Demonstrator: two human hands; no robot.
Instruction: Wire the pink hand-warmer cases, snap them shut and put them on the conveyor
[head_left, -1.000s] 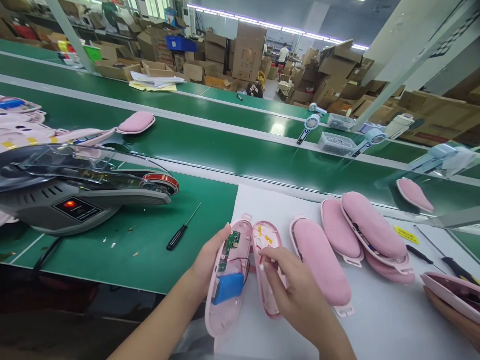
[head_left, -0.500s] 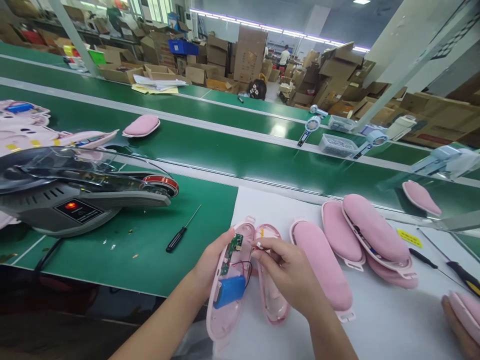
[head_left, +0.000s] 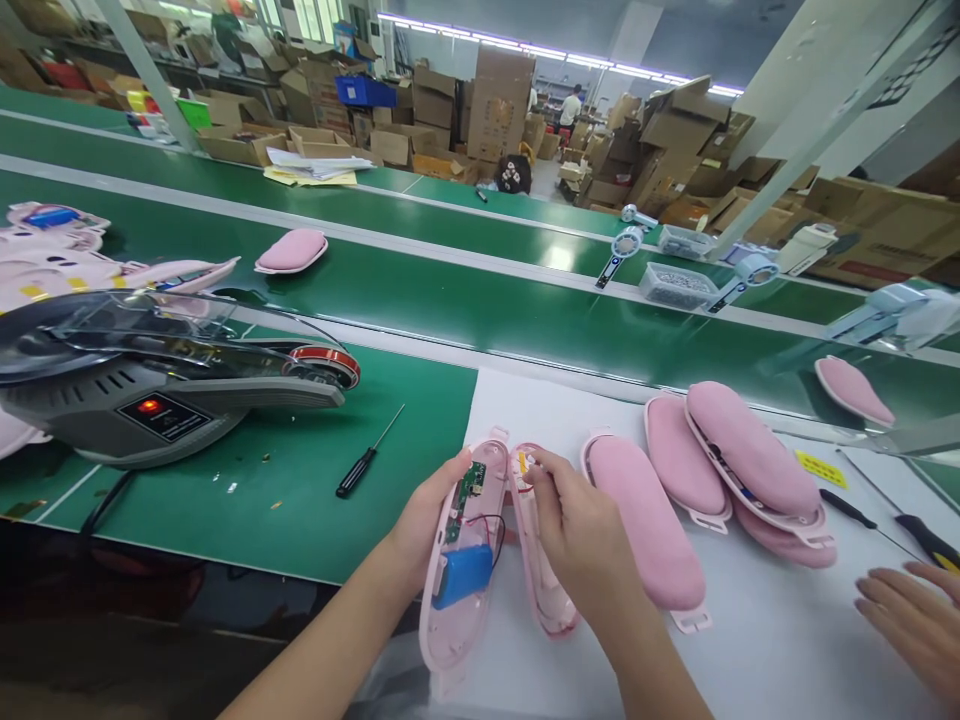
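Gripping the open shell (head_left: 466,560) at 6 o'clock on the tabletop (head_left: 750,640), the left hand (head_left: 420,525) holds steady while the right hand (head_left: 581,530) has slid its pinching fingertips up the lid (head_left: 534,590) toward 12 o'clock.

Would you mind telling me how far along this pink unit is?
Done: circuit board and blue battery sit inside the left shell half. In hand: left hand steadies that half, right hand works on the open right shell half. Left: the halves are not yet closed.
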